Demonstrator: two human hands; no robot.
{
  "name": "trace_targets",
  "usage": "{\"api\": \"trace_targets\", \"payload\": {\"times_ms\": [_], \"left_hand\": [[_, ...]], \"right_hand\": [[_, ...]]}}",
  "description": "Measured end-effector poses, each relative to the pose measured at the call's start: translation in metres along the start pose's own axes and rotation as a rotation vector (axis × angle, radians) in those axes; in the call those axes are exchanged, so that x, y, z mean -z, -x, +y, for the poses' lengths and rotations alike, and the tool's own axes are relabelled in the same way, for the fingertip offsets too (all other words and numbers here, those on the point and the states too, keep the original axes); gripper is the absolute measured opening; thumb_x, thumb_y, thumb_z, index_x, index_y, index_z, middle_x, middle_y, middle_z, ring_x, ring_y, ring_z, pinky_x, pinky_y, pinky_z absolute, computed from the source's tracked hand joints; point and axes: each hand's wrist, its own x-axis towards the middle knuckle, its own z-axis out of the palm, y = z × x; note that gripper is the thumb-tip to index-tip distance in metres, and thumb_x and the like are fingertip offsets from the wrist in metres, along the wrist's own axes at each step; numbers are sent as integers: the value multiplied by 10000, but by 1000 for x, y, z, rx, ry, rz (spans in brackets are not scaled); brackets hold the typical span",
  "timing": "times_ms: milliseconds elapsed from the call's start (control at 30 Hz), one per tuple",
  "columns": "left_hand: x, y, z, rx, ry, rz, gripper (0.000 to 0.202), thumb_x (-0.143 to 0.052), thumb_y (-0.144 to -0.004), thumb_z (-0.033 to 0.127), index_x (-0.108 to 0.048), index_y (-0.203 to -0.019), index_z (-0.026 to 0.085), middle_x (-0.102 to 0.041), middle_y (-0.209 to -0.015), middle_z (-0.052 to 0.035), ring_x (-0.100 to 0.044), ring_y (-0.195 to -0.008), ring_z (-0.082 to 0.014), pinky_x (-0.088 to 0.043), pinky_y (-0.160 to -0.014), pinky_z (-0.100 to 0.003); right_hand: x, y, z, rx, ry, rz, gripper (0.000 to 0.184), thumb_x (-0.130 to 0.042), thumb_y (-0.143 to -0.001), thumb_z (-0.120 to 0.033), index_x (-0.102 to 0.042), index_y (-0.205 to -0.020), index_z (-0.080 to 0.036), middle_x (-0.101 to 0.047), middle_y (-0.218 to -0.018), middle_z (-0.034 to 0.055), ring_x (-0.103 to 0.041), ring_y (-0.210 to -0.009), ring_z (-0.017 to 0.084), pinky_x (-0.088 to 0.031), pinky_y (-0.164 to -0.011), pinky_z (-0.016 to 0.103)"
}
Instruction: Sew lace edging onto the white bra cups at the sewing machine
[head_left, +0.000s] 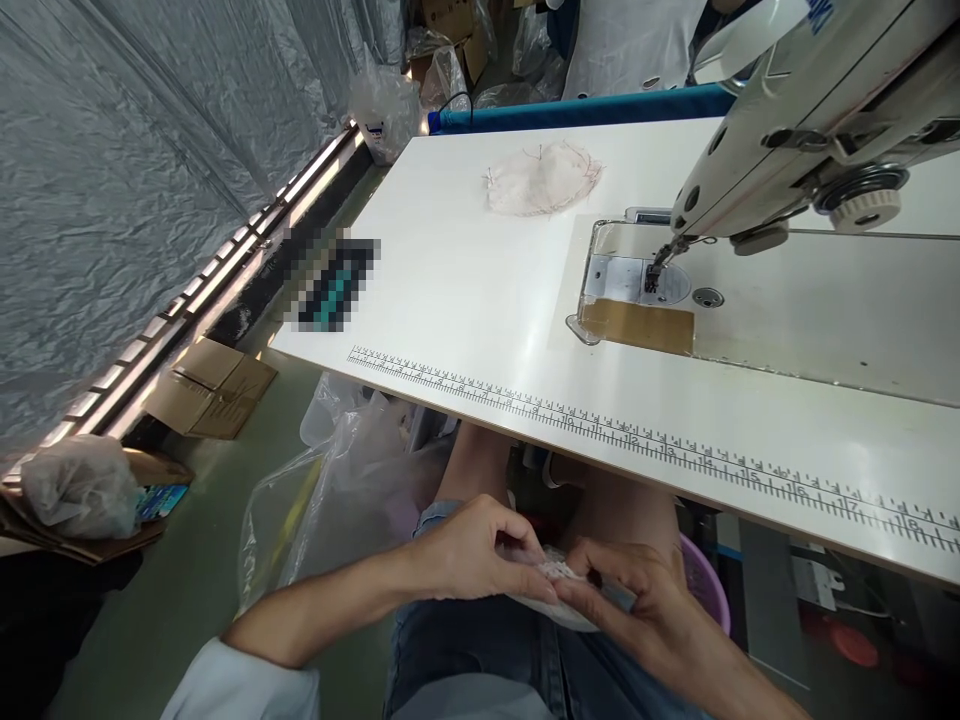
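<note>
Both hands work over my lap, below the front edge of the white sewing table [480,290]. My left hand [469,550] is closed, its fingertips pinching a small white piece of fabric [555,575]. My right hand [637,590] is closed on the same piece from the other side. Most of the fabric is hidden by the fingers. A sewing machine [810,110] stands on the table at the right, its needle [654,270] over the metal plate. Farther back on the table lies a pale round fabric piece with red stitching [541,180].
A printed ruler [645,435] runs along the table's front edge. A clear plastic bag [330,480] hangs at my left knee, a purple bowl [705,580] sits under the table at right. Cardboard boxes [214,385] lie on the green floor at left, beside plastic sheeting.
</note>
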Motion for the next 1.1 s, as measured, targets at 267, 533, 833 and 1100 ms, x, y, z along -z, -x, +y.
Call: {"api": "trace_targets", "payload": {"times_ms": [267,533,833,1100], "left_hand": [[-4,-2,3,23,50,16,247,-771,-627,301,-614,-603,111,-464,-563,45,-394,-580,-73,-280,-509,-182],[-5,-4,1,46,119,-3,216,-774,-624,291,-688,-681,101,-579,-640,2,-481,-620,-97,-345,-544,-188],[-8,-10,-15,58,199,-17,228,-809,-587,292,-693,-664,111,-595,-681,-2,-504,-624,-88,-373,-557,-184],[-14,-16,-13,162,232,-45,292,-806,-585,338,-660,-660,97,-579,-617,2,-476,-561,-75,-348,-518,-188]], "right_hand": [[1,1,3,20,-75,-1,333,-464,-928,-401,-439,-664,-199,-408,-605,-48,-425,-558,100,-293,-513,201],[3,2,5,7,-132,-62,300,-487,-919,-407,-509,-705,-198,-465,-633,-43,-459,-588,105,-320,-535,191],[1,7,4,-10,-151,-14,362,-513,-902,-443,-465,-644,-193,-402,-578,-57,-406,-544,94,-293,-510,199],[0,15,10,-42,-130,13,381,-498,-905,-467,-446,-644,-195,-403,-593,-55,-400,-554,100,-274,-518,217]]}}
